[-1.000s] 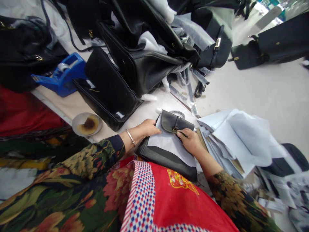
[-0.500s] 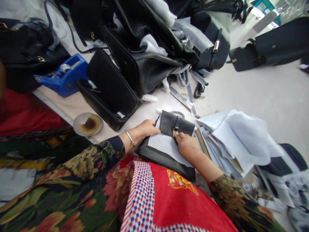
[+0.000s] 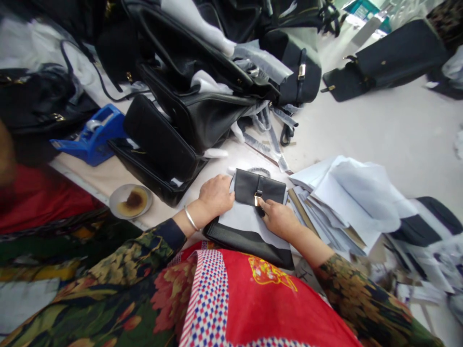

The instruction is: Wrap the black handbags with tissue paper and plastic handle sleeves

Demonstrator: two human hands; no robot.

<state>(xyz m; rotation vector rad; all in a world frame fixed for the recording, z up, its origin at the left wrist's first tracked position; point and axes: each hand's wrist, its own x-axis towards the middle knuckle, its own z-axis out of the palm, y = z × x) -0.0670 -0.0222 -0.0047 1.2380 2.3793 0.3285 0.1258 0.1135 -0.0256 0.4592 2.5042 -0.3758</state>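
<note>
A black bag (image 3: 260,246) lies in front of my body with a sheet of white paper (image 3: 242,219) over its front. Its black flap (image 3: 246,185) lies above the paper, crossed by a narrow strap with a gold clasp (image 3: 257,200). My left hand (image 3: 217,195) is closed at the left edge of the flap, gripping the bag there. At the clasp, my right hand (image 3: 282,219) has its fingers curled, the fingertips on the metal and the strap end. The undersides of both hands are hidden.
Black handbags (image 3: 217,115) crowd the back left. A blue tape dispenser (image 3: 92,135) and a small dish (image 3: 121,200) with brown stuff stand at the left edge. White papers (image 3: 347,193) are stacked on the right. Another person's arm (image 3: 5,154) shows far left.
My left hand has curled further, its fingers now bent around the flap's left edge. My right fingers stay at the clasp, the index finger more extended over it. The view has shifted slightly.
</note>
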